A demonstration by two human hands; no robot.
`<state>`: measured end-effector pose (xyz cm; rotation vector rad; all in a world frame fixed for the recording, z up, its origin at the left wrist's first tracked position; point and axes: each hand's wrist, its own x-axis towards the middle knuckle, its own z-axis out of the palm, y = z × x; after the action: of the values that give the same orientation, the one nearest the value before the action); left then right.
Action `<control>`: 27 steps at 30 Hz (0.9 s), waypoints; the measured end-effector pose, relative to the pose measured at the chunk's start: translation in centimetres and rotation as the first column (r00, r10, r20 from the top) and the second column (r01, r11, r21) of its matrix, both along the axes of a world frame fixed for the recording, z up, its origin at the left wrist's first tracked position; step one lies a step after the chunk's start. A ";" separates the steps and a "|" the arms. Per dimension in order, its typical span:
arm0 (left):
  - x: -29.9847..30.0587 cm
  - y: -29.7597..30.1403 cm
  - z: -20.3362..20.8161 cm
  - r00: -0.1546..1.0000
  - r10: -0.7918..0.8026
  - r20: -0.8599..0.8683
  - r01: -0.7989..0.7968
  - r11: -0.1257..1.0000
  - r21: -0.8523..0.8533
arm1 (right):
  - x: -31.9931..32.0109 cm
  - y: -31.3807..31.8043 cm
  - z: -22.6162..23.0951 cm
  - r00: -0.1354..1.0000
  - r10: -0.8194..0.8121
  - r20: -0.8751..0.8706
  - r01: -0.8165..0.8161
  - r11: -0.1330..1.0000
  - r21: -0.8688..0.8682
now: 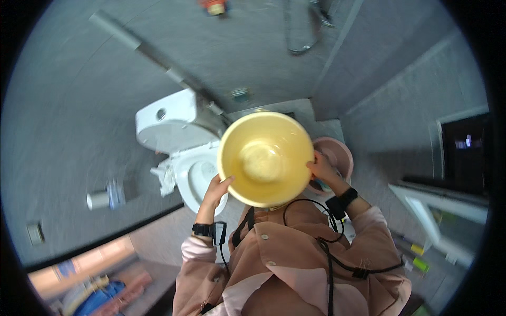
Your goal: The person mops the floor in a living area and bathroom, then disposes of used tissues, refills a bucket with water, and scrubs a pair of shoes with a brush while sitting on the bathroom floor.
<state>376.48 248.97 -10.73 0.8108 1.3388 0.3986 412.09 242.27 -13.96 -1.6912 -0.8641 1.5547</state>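
Observation:
Between my two hands I hold up a round yellow basin (265, 159), its inside facing me and no contents visible in it. My left hand (215, 191) grips the rim at the lower left, thumb over the edge. On the right side my right hand (321, 167) clasps the rim, its fingers partly hidden beneath. Behind the basin, to the left, stands a white toilet (182, 174) with its lid raised; the basin covers part of the bowl. A pink basin (340, 154) sits lower down beyond my right hand, partly covered by it.
A paper roll (98, 200) is on the left wall. Crumpled white paper or cloth (165, 176) lies beside the toilet. A shower hose (300, 50) hangs at the far wall. A white-framed window (448, 221) stands at the right. Black cables (331, 263) run across my front.

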 end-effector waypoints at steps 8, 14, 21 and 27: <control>-1.5 2.1 -3.4 0.969 -0.248 0.000 0.248 0.968 -0.049 | -2.4 -9.9 0.3 0.887 -0.459 -0.060 0.457 0.889 -0.035; -0.8 3.2 -7.0 0.890 -0.456 -0.011 0.455 0.889 -0.048 | -9.6 -25.1 -1.1 0.638 -0.759 -0.131 0.733 0.650 -0.201; 5.8 0.6 -7.3 0.685 -0.726 0.066 0.729 0.683 -0.055 | -17.9 -40.5 -0.1 0.094 -0.993 -0.071 0.961 0.110 -0.254; 12.3 -5.7 -6.0 0.540 -0.837 0.085 0.841 0.541 -0.012 | -20.4 -47.8 0.1 -0.152 -0.987 -0.058 0.967 -0.136 -0.215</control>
<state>388.82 243.29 -16.78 1.2828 0.7353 -0.3913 391.73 194.49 -13.84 -1.4126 0.7568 0.4858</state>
